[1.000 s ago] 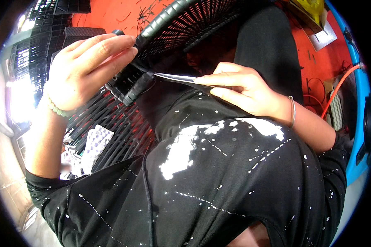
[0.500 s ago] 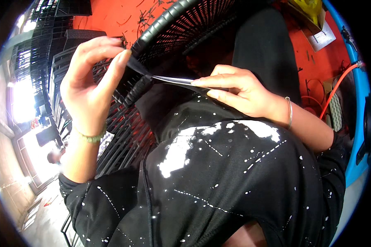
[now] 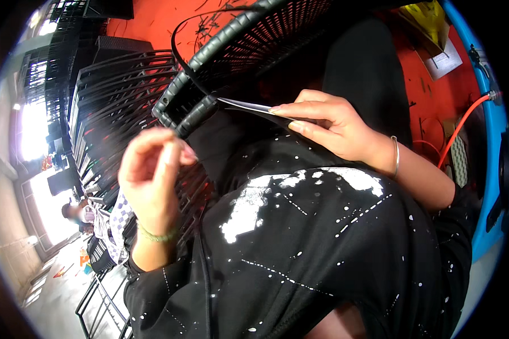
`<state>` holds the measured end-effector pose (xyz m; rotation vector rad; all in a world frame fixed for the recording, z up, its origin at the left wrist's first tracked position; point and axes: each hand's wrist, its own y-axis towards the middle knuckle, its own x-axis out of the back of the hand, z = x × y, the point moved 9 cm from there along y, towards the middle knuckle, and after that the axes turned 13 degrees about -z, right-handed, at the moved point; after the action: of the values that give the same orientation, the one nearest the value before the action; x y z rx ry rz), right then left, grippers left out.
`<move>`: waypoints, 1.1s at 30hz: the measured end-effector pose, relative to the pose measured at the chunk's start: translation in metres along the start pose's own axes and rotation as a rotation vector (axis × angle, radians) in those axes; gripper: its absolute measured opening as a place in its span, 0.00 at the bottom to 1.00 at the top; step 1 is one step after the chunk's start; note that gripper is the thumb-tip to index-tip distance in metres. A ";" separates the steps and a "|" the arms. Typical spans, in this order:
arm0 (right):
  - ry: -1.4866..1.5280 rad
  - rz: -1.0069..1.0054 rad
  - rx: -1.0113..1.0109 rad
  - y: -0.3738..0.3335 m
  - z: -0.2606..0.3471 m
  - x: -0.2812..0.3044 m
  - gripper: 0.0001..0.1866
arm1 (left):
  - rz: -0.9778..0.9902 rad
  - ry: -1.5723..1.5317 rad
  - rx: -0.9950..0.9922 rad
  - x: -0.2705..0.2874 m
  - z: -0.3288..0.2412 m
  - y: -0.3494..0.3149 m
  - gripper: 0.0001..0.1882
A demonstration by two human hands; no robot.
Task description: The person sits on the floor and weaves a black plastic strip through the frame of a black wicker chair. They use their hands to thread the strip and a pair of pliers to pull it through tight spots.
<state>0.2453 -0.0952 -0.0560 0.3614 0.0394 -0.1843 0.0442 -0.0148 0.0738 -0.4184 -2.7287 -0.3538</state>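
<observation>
My right hand (image 3: 339,124) pinches a flat, shiny black strip (image 3: 246,105) between thumb and fingers, over my lap. The strip runs left to the wrapped corner of a black woven frame (image 3: 198,114). From that corner the strip's loose length (image 3: 178,53) arcs up and over the frame's far side. Just below the corner hangs my left hand (image 3: 155,175), apart from the strip, its fingers curled in and slightly blurred. Nothing shows in it. The frame's mesh panel (image 3: 254,42) slants away to the upper right, its edge wound with black strip.
Black slatted racks (image 3: 116,96) stand close on the left. Strip scraps lie on the red surface (image 3: 152,22) beyond. To the right are a blue curved frame (image 3: 496,141), an orange-red hose (image 3: 461,127) and a yellow bag (image 3: 427,22). Another person (image 3: 76,212) is far left.
My left hand has let go of the strip and dropped down toward me, its fingers curling. The strip's freed end now loops over the frame. My right hand keeps its pinch nearly unmoved.
</observation>
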 end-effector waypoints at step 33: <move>0.033 -0.044 0.006 0.001 0.001 0.000 0.17 | 0.376 0.143 -0.239 -0.054 -0.040 0.100 0.11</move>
<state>0.2458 -0.0949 -0.0549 0.3701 0.0791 -0.2222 0.1380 0.0530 0.1079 -0.9151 -2.4086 -0.5810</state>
